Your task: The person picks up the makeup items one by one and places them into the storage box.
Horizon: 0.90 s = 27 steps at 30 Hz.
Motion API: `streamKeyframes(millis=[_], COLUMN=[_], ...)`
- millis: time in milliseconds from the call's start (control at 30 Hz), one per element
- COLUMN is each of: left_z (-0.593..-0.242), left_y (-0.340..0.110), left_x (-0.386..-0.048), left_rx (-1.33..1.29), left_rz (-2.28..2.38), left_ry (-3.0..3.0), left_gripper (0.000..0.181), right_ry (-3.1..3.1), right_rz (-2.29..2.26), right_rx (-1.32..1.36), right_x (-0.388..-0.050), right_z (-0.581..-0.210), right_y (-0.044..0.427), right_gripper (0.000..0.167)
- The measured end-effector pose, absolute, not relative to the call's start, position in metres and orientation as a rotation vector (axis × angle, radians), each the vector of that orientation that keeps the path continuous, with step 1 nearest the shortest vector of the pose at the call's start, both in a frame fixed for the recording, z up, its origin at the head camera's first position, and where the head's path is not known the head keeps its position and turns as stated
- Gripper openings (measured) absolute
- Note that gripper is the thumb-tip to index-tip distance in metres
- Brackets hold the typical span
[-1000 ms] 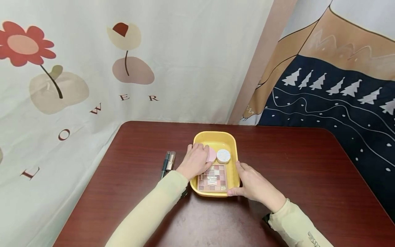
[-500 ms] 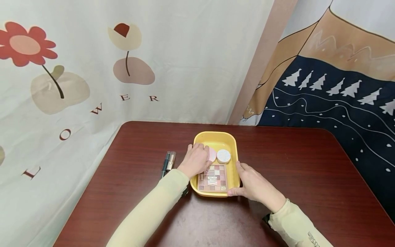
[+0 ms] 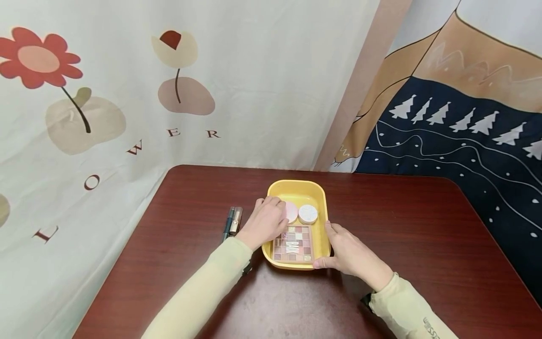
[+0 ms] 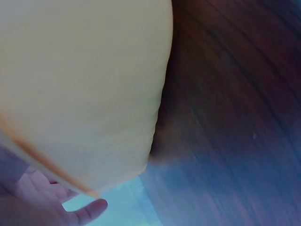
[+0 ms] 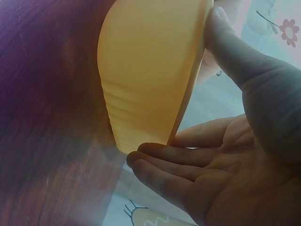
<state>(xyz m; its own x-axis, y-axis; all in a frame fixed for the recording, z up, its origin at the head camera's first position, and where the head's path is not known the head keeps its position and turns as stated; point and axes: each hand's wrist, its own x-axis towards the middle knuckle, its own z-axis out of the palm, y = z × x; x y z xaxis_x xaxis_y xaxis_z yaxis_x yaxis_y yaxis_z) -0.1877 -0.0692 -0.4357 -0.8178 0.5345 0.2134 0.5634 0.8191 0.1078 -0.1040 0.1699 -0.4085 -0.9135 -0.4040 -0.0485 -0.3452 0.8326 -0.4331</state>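
Reddish-brown desk [image 3: 402, 226] carries a yellow tray [image 3: 296, 188]; the left hand [image 3: 265, 220] reaches inside beside a pink disc [image 3: 291, 212], grip unclear; the right hand [image 3: 350, 252], thumb and fingers apart, touches the tray's right side

The yellow tray [image 3: 295, 189] looks like smooth plastic with a soft sheen, faintly rippled low on its outer wall. Inside, at six o'clock, the palette [image 3: 293, 244] has a glossy face; at two o'clock, the round white case [image 3: 307, 213] looks smooth. At nine o'clock outside, the slim gold tube [image 3: 235, 221] shines like metal. The bench [image 3: 402, 221] shows polished, wood-grained red-brown. Matt, creased cloth [image 3: 262, 94] hangs at twelve o'clock.
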Motion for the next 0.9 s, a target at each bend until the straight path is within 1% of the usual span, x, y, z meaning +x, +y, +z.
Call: streamKeyframes(millis=[233, 467, 633, 800, 900], left_z=[-0.43, -0.43, -0.429, -0.432, -0.433], left_y=[-0.078, -0.09, -0.1, -0.11, -0.116], left_x=[-0.183, -0.181, -0.18, -0.178, -0.177], left_rx=[-0.909, -0.859, -0.842, -0.831, -0.821], left_rz=[-0.328, -0.368, -0.374, -0.373, -0.374], left_ry=[-2.737, -2.713, -2.695, -2.649, -2.631], left_gripper=[0.029, 0.036, 0.035, 0.029, 0.031], right_ry=[2.869, 2.87, 2.87, 2.87, 2.867], right_rz=[-0.645, -0.649, -0.654, -0.658, -0.66], right_rx=[-0.574, -0.571, -0.569, -0.573, -0.567], right_x=[-0.105, -0.105, -0.105, -0.105, -0.104], right_z=[-0.409, -0.41, -0.41, -0.41, -0.41], right_y=[0.171, 0.171, 0.171, 0.171, 0.171], right_gripper=[0.109, 0.111, 0.11, 0.11, 0.11])
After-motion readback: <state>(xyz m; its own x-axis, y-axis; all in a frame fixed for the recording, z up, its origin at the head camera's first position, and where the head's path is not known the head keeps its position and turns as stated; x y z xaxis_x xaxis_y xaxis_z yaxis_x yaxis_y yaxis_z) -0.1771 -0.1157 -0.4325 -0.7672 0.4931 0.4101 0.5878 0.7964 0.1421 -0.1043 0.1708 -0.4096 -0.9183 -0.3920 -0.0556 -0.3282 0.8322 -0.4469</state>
